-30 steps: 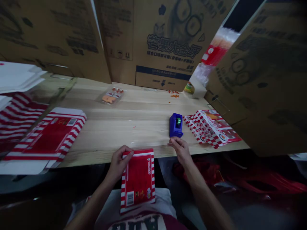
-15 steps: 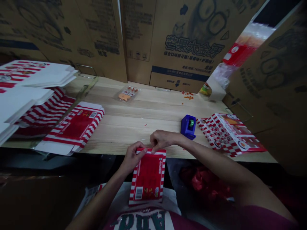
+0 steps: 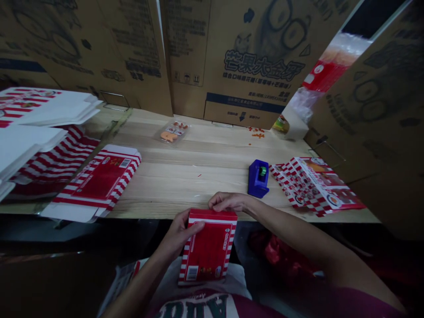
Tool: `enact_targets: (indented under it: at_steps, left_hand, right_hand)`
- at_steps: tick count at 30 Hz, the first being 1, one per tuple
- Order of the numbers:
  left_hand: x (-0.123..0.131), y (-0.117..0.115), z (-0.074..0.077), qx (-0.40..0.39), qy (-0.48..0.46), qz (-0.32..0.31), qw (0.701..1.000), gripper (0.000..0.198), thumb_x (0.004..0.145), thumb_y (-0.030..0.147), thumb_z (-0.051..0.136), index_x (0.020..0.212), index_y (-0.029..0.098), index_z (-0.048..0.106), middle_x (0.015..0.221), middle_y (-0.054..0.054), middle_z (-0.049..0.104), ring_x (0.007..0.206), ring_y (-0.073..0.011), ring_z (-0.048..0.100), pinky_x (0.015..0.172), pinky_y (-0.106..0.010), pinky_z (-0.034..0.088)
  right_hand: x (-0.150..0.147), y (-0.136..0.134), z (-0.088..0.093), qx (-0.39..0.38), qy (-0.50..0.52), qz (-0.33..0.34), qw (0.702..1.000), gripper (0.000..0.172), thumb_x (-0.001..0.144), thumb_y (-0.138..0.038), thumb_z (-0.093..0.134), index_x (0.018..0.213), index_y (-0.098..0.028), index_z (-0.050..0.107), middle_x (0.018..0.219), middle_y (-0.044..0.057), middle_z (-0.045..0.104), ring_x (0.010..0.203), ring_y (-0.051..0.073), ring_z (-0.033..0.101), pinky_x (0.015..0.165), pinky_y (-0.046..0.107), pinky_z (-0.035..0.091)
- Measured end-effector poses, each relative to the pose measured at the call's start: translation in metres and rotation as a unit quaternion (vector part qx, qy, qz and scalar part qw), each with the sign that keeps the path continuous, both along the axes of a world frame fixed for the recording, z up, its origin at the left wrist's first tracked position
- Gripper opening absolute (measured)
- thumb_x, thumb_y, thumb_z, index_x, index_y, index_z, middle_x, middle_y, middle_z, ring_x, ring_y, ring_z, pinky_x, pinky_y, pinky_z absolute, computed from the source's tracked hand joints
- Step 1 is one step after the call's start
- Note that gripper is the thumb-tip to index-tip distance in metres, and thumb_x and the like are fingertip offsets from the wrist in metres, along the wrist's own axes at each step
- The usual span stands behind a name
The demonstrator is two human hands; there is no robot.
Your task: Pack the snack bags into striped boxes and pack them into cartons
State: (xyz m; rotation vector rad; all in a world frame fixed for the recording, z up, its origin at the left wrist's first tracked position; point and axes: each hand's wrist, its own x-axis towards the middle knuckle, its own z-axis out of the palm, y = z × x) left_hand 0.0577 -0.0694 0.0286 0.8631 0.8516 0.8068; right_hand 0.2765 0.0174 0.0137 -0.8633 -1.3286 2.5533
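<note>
A red-and-white striped carton (image 3: 208, 248) stands on my lap just below the table's front edge, its red top end closed and a barcode low on its face. My left hand (image 3: 180, 234) grips the carton's left side, thumb across the front face. My right hand (image 3: 228, 202) curls over the carton's top end, fingers resting on its far edge. A blue tape dispenser (image 3: 258, 179) with a green roll sits on the table to the right of my right hand, not touching it.
A wooden table (image 3: 185, 187) runs ahead. A flattened striped carton (image 3: 97, 181) and white-backed stacks (image 3: 49, 108) lie left; a checkered printed sheet (image 3: 314, 185) lies right. A plastic packet (image 3: 172, 131) and orange bits (image 3: 256, 133) lie at the back, before tall cardboard boxes (image 3: 251, 57).
The carton's top end now shows closed and boxy rather than flat. My right hand has dropped onto that end, and both hands have closed around the carton.
</note>
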Motion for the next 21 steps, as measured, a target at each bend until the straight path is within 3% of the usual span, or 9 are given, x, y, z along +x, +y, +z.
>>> enact_targets:
  at_steps: [2, 4, 7, 10, 13, 16, 18, 19, 21]
  left_hand:
    - [-0.010, -0.002, 0.024, 0.048, 0.032, 0.009, 0.998, 0.029, 0.080, 0.035, 0.070, 0.100, 0.015, 0.065, 0.093, -0.007, 0.073, 0.081, -0.0207, 0.068, 0.074, -0.031, 0.055]
    - [-0.021, -0.003, 0.052, 0.175, 0.098, 0.048, 0.978, 0.026, 0.082, 0.028, 0.069, 0.105, 0.018, 0.066, 0.100, -0.007, 0.073, 0.087, -0.0205, 0.069, 0.077, -0.029, 0.055]
    - [-0.026, -0.003, 0.070, 0.432, 0.190, 0.091, 0.877, 0.044, 0.077, 0.014, 0.069, 0.120, 0.023, 0.063, 0.116, -0.008, 0.070, 0.104, -0.0243, 0.066, 0.089, -0.036, 0.055]
    - [-0.009, -0.005, 0.042, 0.577, 0.252, 0.075, 0.773, 0.057, 0.077, 0.009, 0.062, 0.131, 0.027, 0.056, 0.129, -0.012, 0.063, 0.119, -0.0292, 0.059, 0.099, -0.051, 0.049]
    - [0.011, -0.009, -0.004, 0.588, 0.325, -0.051, 0.739, 0.062, 0.078, 0.015, 0.061, 0.139, 0.022, 0.048, 0.136, -0.018, 0.056, 0.130, -0.0341, 0.049, 0.106, -0.058, 0.040]
    - [0.006, 0.000, -0.025, 0.575, 0.343, -0.187, 0.719, 0.090, 0.072, 0.039, 0.075, 0.149, 0.022, 0.030, 0.146, -0.020, 0.044, 0.139, -0.0392, 0.034, 0.112, -0.064, 0.023]
    - [-0.018, 0.019, -0.019, 0.549, 0.393, -0.156, 0.721, 0.094, 0.072, 0.049, 0.074, 0.150, 0.024, 0.027, 0.148, -0.019, 0.042, 0.141, -0.0380, 0.032, 0.115, -0.063, 0.015]
    - [-0.036, 0.032, -0.013, 0.526, 0.438, -0.104, 0.722, 0.089, 0.075, 0.050, 0.072, 0.149, 0.024, 0.029, 0.147, -0.018, 0.044, 0.140, -0.0366, 0.033, 0.116, -0.061, 0.014]
    - [-0.079, 0.064, 0.001, 0.452, 0.552, 0.026, 0.700, 0.072, 0.081, 0.047, 0.065, 0.143, 0.022, 0.039, 0.142, -0.017, 0.049, 0.137, -0.0346, 0.038, 0.115, -0.056, 0.021]
  right_hand:
    - [0.007, 0.007, 0.017, 0.041, -0.008, -0.029, 0.999, 0.046, 0.062, -0.048, 0.085, 0.076, -0.009, 0.064, 0.060, -0.004, 0.059, 0.048, 0.005, 0.050, 0.044, 0.014, 0.035]
    - [0.016, 0.014, 0.037, 0.098, -0.018, -0.079, 0.992, 0.048, 0.067, -0.052, 0.081, 0.080, -0.008, 0.066, 0.061, -0.001, 0.061, 0.050, 0.006, 0.052, 0.045, 0.014, 0.037]
    - [0.026, 0.016, 0.061, 0.128, -0.031, -0.148, 0.980, 0.057, 0.073, -0.065, 0.069, 0.086, -0.009, 0.068, 0.065, 0.002, 0.065, 0.052, 0.008, 0.056, 0.047, 0.016, 0.041]
    - [0.025, 0.010, 0.057, 0.082, -0.026, -0.180, 0.980, 0.064, 0.070, -0.070, 0.068, 0.095, -0.012, 0.069, 0.082, 0.007, 0.071, 0.067, 0.013, 0.065, 0.061, 0.023, 0.050]
    - [0.017, 0.004, 0.030, 0.089, -0.066, -0.165, 0.980, 0.055, 0.059, -0.050, 0.085, 0.098, -0.014, 0.070, 0.090, 0.007, 0.073, 0.077, 0.016, 0.068, 0.074, 0.027, 0.052]
    - [0.021, 0.000, 0.012, 0.140, -0.133, -0.177, 0.965, 0.046, 0.058, -0.043, 0.086, 0.092, -0.016, 0.072, 0.088, 0.007, 0.074, 0.075, 0.020, 0.069, 0.073, 0.032, 0.053]
    - [0.041, -0.001, 0.017, 0.176, -0.176, -0.217, 0.944, 0.046, 0.063, -0.049, 0.081, 0.097, -0.019, 0.072, 0.095, 0.010, 0.074, 0.082, 0.025, 0.070, 0.077, 0.039, 0.054]
    - [0.056, -0.003, 0.026, 0.202, -0.201, -0.237, 0.929, 0.047, 0.065, -0.051, 0.079, 0.099, -0.021, 0.072, 0.098, 0.012, 0.073, 0.085, 0.028, 0.070, 0.079, 0.043, 0.054]
    - [0.090, -0.009, 0.049, 0.295, -0.268, -0.301, 0.866, 0.037, 0.070, -0.053, 0.076, 0.098, -0.029, 0.073, 0.105, 0.015, 0.071, 0.092, 0.028, 0.068, 0.079, 0.040, 0.053]
